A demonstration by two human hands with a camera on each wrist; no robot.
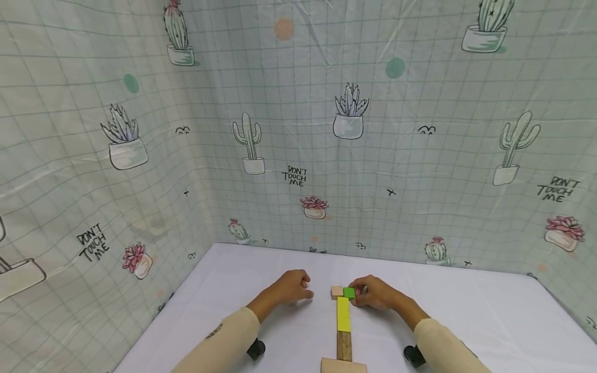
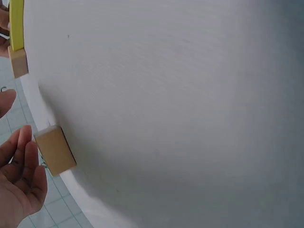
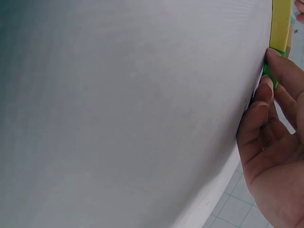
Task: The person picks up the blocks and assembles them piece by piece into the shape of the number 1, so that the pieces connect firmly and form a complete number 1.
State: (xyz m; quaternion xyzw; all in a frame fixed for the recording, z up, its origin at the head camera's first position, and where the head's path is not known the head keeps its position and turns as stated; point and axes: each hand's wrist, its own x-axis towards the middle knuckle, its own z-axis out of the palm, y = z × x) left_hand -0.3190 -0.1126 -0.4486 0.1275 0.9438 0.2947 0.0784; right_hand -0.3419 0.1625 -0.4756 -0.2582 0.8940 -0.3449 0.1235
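Note:
My right hand (image 1: pixel 378 293) pinches a small green block (image 1: pixel 349 292) between thumb and fingertips. That block lies beside a small pale wooden block (image 1: pixel 337 292), both at the far end of a yellow block (image 1: pixel 343 314). To the left, my left hand (image 1: pixel 291 287) hovers over the table, fingers loosely bent and thumb apart from them. Close by its fingertips in the left wrist view stands a wooden block (image 2: pixel 56 151), which the hand hides from the head view.
A brown wooden block (image 1: pixel 344 346) continues the line towards me, meeting a wider pale wooden block (image 1: pixel 343 366) at the bottom edge. All of it lies on a white-covered table (image 1: pixel 261 259). Behind hangs a cactus-print cloth (image 1: pixel 298 103). Black devices (image 1: pixel 255 348) sit under both wrists.

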